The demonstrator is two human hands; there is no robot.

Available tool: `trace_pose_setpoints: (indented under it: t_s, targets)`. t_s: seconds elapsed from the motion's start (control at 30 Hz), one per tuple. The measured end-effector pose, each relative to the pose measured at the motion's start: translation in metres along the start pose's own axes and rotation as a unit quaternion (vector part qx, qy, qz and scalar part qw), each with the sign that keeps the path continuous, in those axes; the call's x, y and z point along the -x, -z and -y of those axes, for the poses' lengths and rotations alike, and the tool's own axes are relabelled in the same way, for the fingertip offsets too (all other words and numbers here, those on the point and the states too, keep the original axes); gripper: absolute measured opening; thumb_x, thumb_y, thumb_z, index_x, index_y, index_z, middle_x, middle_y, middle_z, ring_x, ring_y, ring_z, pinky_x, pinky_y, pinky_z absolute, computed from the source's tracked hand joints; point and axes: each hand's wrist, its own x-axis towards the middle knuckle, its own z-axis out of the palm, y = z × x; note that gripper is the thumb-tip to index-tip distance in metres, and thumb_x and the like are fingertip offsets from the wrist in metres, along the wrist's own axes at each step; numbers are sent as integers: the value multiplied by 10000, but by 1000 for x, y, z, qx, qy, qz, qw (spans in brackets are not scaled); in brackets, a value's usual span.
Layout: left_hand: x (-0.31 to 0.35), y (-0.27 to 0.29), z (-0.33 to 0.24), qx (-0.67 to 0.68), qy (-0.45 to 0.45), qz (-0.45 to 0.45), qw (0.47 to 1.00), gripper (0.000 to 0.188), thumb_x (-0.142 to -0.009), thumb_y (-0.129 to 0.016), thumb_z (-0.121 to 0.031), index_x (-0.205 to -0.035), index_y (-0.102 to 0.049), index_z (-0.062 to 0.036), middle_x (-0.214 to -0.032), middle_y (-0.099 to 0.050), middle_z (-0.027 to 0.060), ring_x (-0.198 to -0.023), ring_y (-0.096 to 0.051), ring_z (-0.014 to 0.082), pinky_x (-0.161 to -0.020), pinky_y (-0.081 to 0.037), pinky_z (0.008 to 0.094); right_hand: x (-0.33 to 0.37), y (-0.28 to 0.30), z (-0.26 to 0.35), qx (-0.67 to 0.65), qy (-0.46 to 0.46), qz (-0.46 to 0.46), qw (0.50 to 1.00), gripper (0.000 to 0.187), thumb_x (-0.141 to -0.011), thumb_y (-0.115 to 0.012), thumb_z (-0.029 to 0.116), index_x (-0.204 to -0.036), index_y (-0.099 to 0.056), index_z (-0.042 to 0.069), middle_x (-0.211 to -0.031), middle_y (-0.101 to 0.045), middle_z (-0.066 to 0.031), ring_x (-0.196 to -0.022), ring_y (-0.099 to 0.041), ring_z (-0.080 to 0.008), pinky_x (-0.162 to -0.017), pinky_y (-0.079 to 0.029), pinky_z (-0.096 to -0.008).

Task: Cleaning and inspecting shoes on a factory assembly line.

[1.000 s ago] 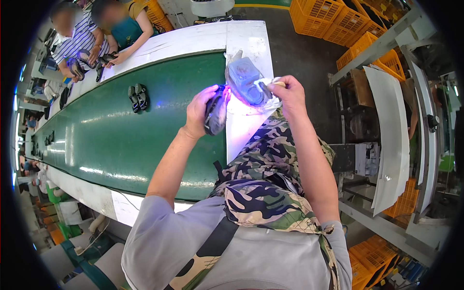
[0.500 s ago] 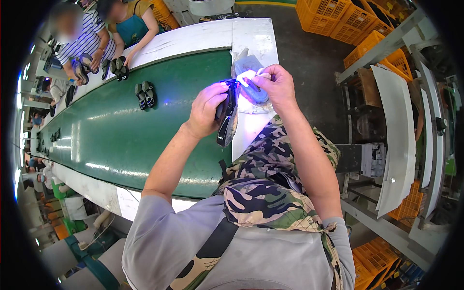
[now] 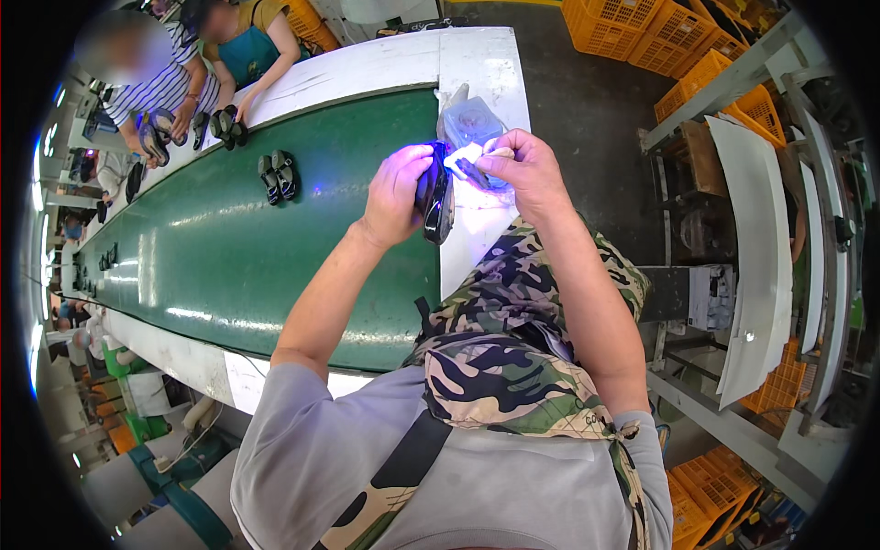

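My left hand point(image 3: 396, 191) is closed round a black, shiny shoe point(image 3: 437, 209) held up over the right end of the green belt. The shoe stands on end, and its upper part is partly covered by my fingers. On the right, my right hand point(image 3: 529, 174) pinches a small whitish piece, cloth-like point(image 3: 498, 154), close beside the shoe. Strong white-blue light glares between the two hands and washes out detail there. Just beyond them, a bluish translucent container point(image 3: 474, 117) sits on the white table end.
A pair of dark shoes point(image 3: 278, 177) rests on the green belt point(image 3: 220, 266). Two people stand across the white table edge point(image 3: 367, 64), handling more shoes point(image 3: 227, 128). Orange crates point(image 3: 632, 32) and a metal rack point(image 3: 715, 110) with white boards point(image 3: 756, 266) stand to the right.
The shoe in my left hand has been raised, its lower end now farther from me. My right hand has shifted slightly and still pinches the whitish piece.
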Motion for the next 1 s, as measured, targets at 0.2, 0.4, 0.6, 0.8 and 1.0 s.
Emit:
trace_pose_setpoints:
  t_s: [0.2, 0.4, 0.6, 0.8, 1.0]
  targets:
    - [1, 0, 1, -23, 50, 58, 997, 572, -697, -805, -44, -1201, -542, 16, -1206, -635, 246, -1081, -645, 427, -952, -531, 469, 8, -5, 16, 45, 24, 13, 999, 183, -807, -773, -23, -897, -624, 33, -863, -645, -19, -780, -586, -92, -743, -490, -245]
    - [5, 2, -1, -14, 121, 133, 984, 582, -670, -766, -21, -1212, -553, -10, -1176, -648, 204, -1055, -653, 403, -912, -549, 446, 10, -9, 21, 97, 37, 1, 995, 177, -806, -774, -22, -899, -630, 22, -826, -624, -9, -751, -572, -86, -709, -482, -239]
    - [-1, 11, -10, 64, 229, 212, 948, 504, -654, -808, -91, -1123, -630, -42, -1016, -686, 171, -893, -680, 384, -792, -570, 445, 8, -9, 22, 105, 38, -20, 993, 171, -814, -774, -12, -888, -623, 19, -826, -628, -14, -756, -571, -85, -711, -483, -240]
    - [-6, 25, -9, 167, 326, 335, 868, 555, -587, -896, -173, -1070, -670, -19, -884, -710, 142, -794, -679, 262, -751, -554, 378, -1, -4, 14, 181, 84, -47, 979, 175, -815, -774, -15, -870, -612, 22, -842, -640, -21, -755, -584, -85, -703, -496, -244]
    - [4, 28, -1, 313, 382, 368, 788, 579, -644, -916, -190, -1126, -666, 13, -954, -726, 54, -840, -648, 137, -796, -538, 322, -8, 1, 2, 221, 117, -56, 967, 210, -770, -812, 31, -819, -607, 29, -810, -673, -20, -727, -582, -68, -646, -497, -244]
